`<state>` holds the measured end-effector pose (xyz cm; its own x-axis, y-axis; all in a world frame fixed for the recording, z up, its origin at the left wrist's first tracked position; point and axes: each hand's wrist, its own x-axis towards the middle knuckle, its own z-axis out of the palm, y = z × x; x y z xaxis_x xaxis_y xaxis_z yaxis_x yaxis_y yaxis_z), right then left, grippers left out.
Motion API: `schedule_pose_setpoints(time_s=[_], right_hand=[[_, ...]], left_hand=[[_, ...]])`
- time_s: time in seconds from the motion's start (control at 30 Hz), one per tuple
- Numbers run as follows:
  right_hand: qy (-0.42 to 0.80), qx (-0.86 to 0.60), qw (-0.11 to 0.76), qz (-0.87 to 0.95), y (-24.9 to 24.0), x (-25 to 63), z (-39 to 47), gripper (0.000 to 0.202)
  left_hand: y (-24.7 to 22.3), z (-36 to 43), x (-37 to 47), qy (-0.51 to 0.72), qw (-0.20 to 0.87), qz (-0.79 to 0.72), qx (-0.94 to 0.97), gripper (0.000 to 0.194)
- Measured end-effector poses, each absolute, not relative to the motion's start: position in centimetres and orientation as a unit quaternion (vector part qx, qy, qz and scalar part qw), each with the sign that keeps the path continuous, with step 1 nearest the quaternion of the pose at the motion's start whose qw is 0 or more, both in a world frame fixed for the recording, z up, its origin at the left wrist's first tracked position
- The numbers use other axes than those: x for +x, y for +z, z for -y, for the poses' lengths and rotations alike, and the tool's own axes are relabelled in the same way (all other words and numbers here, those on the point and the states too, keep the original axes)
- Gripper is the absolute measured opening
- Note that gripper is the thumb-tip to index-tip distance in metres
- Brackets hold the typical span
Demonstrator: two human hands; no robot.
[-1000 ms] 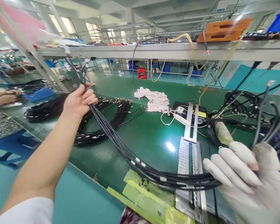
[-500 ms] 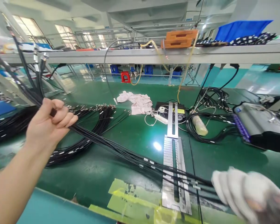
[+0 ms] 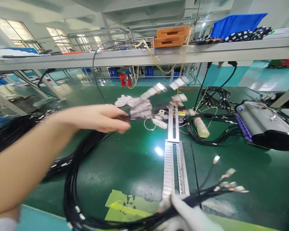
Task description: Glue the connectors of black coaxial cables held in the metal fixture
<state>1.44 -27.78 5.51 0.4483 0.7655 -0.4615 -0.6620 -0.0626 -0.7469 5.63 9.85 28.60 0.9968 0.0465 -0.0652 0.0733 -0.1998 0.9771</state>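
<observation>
My bare left hand (image 3: pixel 103 118) reaches over the middle left of the bench, its fingers closed round one end of the black cable bundle (image 3: pixel 71 189). Blurred silvery connectors stick out beyond those fingers. The bundle bends in a wide loop down to the bench's front. There my gloved right hand (image 3: pixel 180 213) grips its other part, near an end with several pale-tipped connectors (image 3: pixel 233 186). Between the hands lies a metal ruler-like fixture (image 3: pixel 170 166) with slots, its lower end partly behind the right hand.
A pink-white cloth (image 3: pixel 141 107) and a black box (image 3: pixel 181 118) lie at the back. More black cables (image 3: pixel 16 131) are at the left. A grey machine (image 3: pixel 267 123) stands at the right. Above runs a shelf (image 3: pixel 74 61) with orange trays (image 3: pixel 170 37) and a blue bin (image 3: pixel 238 25).
My left hand has swung right with its cable end, and my right hand has moved left along the front. The stretched bundle is now curved into a loop.
</observation>
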Motion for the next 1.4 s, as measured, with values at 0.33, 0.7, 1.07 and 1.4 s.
schedule_pose_setpoints(time_s=[0.33,0.7,1.07,1.4], right_hand=[[0.567,-0.442,0.681,0.138,5.2,5.2,26.1,0.067],[0.030,-0.825,0.500,0.261,1.1,21.6,28.7,0.041],[0.022,-0.859,0.444,0.252,2.1,20.1,27.9,0.031],[0.039,-0.827,0.457,0.326,3.0,15.8,30.7,0.028]], left_hand=[[6.5,2.9,14.2,-0.112,0.118,0.223,0.961,0.039],[4.9,1.6,11.1,-0.126,0.131,0.184,0.966,0.044],[5.3,0.6,8.9,-0.209,0.446,0.080,0.867,0.034],[5.1,1.1,9.4,-0.063,0.224,0.144,0.962,0.027]])
